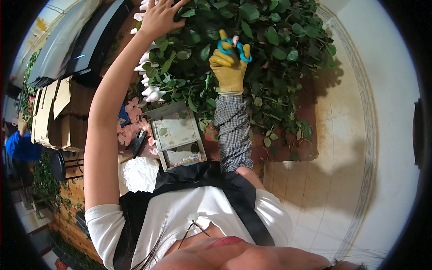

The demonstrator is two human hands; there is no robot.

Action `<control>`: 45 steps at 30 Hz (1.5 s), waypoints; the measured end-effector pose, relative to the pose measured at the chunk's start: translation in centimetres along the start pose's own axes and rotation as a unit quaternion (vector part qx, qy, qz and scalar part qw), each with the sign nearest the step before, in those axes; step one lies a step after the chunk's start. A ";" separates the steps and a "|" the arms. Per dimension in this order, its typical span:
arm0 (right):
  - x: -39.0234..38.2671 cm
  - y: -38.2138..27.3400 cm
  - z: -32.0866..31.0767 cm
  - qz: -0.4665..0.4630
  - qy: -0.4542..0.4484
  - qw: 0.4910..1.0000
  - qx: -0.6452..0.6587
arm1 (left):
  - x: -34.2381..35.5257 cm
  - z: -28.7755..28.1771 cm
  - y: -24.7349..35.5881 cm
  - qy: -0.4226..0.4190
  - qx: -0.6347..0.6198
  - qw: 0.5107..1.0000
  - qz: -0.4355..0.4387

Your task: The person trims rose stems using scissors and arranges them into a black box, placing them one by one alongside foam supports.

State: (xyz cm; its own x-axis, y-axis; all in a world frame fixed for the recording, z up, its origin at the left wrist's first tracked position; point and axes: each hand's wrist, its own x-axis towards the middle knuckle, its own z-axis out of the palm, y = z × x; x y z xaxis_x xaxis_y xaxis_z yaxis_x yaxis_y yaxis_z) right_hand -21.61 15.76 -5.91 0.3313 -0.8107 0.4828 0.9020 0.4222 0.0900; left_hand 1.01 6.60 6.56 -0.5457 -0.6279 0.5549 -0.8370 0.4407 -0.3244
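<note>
Still-leafy stems (pixel 280 53) lie heaped on the desk (pixel 308 150), white wrappers (pixel 154 95) already in place at left; left hand (pixel 158 19) fingers apart over them, right hand (pixel 228 67) fingers hooked through blue scissor handles (pixel 241 53).

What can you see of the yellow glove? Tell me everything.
The yellow glove covers the right hand and looks smooth and rubbery. It points upward in view, with green leaves around it. One finger sticks out; others look bent. Two blue loops, like scissor handles, sit at the fingers, with a small pinkish tip between them. A pale band circles the wrist, where a checked sleeve begins.
</note>
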 end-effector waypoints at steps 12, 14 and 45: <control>-3.1 -0.8 6.8 -0.241 0.303 0.524 -0.759 | -0.6 0.1 -0.4 -0.009 -0.007 1.000 -0.004; 0.2 -5.3 5.0 -0.190 0.284 0.271 -0.900 | -0.3 0.6 -0.3 -0.005 -0.008 1.000 -0.001; 5.4 -5.5 12.2 -0.333 0.144 0.166 -0.917 | -2.3 4.0 -1.1 0.051 -0.126 0.990 0.041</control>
State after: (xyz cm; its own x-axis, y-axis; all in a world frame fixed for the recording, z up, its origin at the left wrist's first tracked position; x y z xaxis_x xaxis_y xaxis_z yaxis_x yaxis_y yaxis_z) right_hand -28.14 13.95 6.81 -0.2495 -0.5280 0.8118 -0.7546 -0.4194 -0.5047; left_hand 3.04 5.01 2.53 -0.5944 -0.5207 0.6129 -0.7458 0.6419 -0.1779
